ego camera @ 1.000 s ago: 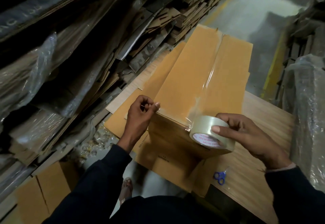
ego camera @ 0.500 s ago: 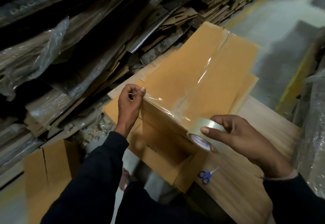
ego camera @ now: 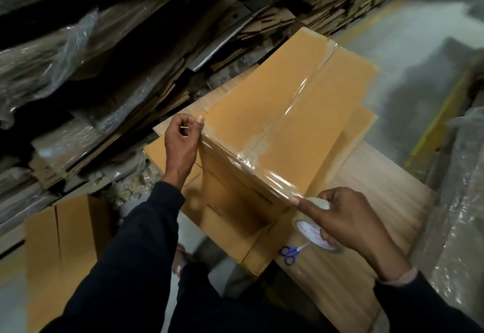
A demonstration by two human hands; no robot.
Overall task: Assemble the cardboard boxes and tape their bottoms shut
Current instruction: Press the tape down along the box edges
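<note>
A brown cardboard box (ego camera: 264, 112) stands bottom-up on the wooden table (ego camera: 372, 186), with clear tape running along its centre seam. A second strip of clear tape (ego camera: 251, 160) stretches along the box's near top edge. My left hand (ego camera: 183, 139) pinches the strip's end at the near left corner. My right hand (ego camera: 348, 222) grips the tape roll (ego camera: 314, 230) just past the near right corner, and its index finger lies straight on the tape at that corner.
Blue-handled scissors (ego camera: 289, 251) lie on the table beside the roll. Another assembled box (ego camera: 60, 243) stands on the floor at the lower left. Plastic-wrapped stacks of flat cardboard (ego camera: 110, 76) fill the left and back. A wrapped stack (ego camera: 461, 201) borders the right.
My right hand has drawn the roll from the middle of the near edge to the right corner, laying out more tape. My left hand has kept its pinch at the left corner.
</note>
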